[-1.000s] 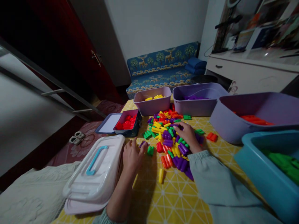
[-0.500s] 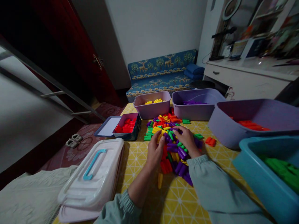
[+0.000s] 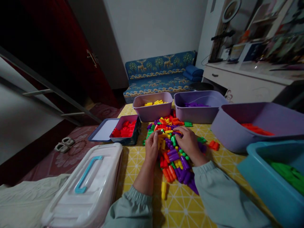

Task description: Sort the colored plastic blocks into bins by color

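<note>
A loose heap of bullet-shaped plastic building pieces (image 3: pixel 181 174) in purple, red, orange, yellow and green lies in the middle of the table. At the heap's left side is my left hand (image 3: pixel 152 148), thumb up and fingers reaching over yellow and green pieces; its lower fingers are partly hidden. My right hand (image 3: pixel 188 144) rests palm down over the right side, its fingers stretched toward a yellow and a green piece. No piece shows clearly gripped in either hand. One yellow piece (image 3: pixel 163 190) lies apart at the front, and an orange pair (image 3: pixel 214 145) sits to the right.
Behind the heap stand a pinkish bin (image 3: pixel 152 110) with yellow pieces and a purple bin (image 3: pixel 199 114) with purple ones. Rightward are a larger purple bin (image 3: pixel 228 133) with orange pieces and a teal bin (image 3: pixel 258 171) with green. Leftward are a red-filled tin (image 3: pixel 136 134) and a white lidded box (image 3: pixel 71 202).
My left hand has shifted slightly left and drawn off the front pieces, uncovering red and orange ones. My right hand has stayed over the heap. The view has turned slightly right.
</note>
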`<state>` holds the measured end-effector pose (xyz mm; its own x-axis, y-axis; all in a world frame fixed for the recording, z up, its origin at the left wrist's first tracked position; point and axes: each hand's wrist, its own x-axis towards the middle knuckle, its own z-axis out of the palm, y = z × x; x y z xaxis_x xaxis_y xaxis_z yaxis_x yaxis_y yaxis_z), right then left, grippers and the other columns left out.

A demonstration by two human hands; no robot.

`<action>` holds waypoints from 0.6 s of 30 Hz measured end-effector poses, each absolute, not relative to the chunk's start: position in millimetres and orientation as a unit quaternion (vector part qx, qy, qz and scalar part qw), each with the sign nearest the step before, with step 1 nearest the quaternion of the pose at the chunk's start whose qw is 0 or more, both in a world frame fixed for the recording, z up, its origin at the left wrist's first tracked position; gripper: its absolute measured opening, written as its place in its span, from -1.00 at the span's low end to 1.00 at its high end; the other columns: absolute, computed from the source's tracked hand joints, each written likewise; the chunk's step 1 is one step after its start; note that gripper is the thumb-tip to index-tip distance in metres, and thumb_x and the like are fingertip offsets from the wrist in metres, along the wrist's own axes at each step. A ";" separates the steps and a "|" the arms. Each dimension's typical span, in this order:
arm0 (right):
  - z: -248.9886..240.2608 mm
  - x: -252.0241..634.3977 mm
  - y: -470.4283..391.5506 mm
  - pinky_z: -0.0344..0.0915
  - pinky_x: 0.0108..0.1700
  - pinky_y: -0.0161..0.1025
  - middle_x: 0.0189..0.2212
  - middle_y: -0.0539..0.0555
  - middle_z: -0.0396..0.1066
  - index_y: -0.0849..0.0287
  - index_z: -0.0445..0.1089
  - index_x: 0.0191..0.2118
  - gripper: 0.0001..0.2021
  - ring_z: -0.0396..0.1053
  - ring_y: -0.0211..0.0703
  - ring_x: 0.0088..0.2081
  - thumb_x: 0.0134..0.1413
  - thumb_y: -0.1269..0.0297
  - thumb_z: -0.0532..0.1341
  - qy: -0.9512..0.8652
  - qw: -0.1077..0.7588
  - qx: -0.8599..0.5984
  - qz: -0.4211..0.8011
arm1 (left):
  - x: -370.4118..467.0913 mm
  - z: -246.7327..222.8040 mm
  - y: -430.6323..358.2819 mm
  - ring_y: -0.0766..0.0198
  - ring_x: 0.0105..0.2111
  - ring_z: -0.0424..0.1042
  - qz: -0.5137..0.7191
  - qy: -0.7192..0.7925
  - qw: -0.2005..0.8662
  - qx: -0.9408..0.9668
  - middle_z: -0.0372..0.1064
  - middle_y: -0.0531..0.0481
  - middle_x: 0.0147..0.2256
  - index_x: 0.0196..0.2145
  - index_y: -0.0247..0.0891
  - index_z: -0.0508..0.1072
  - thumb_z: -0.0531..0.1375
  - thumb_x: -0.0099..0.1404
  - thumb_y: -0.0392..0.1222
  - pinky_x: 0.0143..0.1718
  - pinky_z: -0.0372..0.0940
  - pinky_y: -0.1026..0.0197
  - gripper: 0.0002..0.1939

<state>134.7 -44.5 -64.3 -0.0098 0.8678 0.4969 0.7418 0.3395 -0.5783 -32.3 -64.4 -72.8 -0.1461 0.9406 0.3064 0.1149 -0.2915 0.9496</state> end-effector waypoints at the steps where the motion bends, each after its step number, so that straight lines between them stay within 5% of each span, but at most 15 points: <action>1: -62.1 131.7 -46.2 0.24 0.11 -0.11 -0.09 0.12 0.49 0.15 0.48 -0.11 -0.69 0.38 -0.05 -0.02 0.01 0.46 0.15 -0.726 0.394 -0.559 0.074 | -32.2 -73.2 -64.1 0.17 -0.15 0.49 0.589 0.485 0.328 0.557 0.53 -0.14 -0.18 -0.12 -0.32 0.51 0.01 0.40 -0.05 -0.09 0.33 0.16 -0.63; 5: -59.8 120.9 -52.4 0.17 0.17 -0.03 0.09 0.16 0.38 0.18 0.33 0.14 -0.54 0.26 0.01 0.11 0.08 0.33 0.18 -0.790 0.287 -0.534 0.096 | -35.7 -79.3 -59.2 0.16 -0.06 0.43 0.557 0.518 0.156 0.630 0.50 -0.10 -0.13 -0.14 -0.24 0.53 0.09 0.30 -0.30 0.03 0.27 0.09 -0.74; 8: -59.8 117.4 -56.0 0.16 0.16 -0.03 0.01 0.15 0.42 0.16 0.35 0.13 -0.55 0.26 0.03 0.08 0.09 0.29 0.20 -0.807 0.237 -0.534 0.090 | -38.5 -84.5 -56.8 0.09 -0.02 0.38 0.497 0.556 0.079 0.661 0.47 -0.13 -0.08 -0.13 -0.23 0.54 0.12 0.23 -0.36 0.08 0.23 -0.01 -0.71; 13: -56.5 116.4 -59.4 0.17 0.11 -0.02 -0.04 0.13 0.44 0.09 0.35 0.14 -0.56 0.30 0.03 0.02 0.10 0.30 0.18 -0.816 0.209 -0.533 0.082 | -38.0 -85.6 -57.6 0.07 -0.02 0.36 0.477 0.560 0.076 0.673 0.47 -0.11 -0.09 -0.14 -0.21 0.55 0.16 0.23 -0.31 0.06 0.25 -0.03 -0.74; 18: -56.2 114.6 -60.8 0.17 0.10 -0.05 -0.06 0.14 0.46 0.13 0.39 0.08 -0.58 0.33 0.02 0.01 0.05 0.30 0.22 -0.812 0.230 -0.530 0.085 | -38.7 -82.2 -57.2 0.16 -0.05 0.39 0.530 0.487 0.116 0.684 0.48 -0.06 -0.13 -0.21 -0.21 0.55 0.13 0.12 -0.47 0.06 0.26 0.06 -0.66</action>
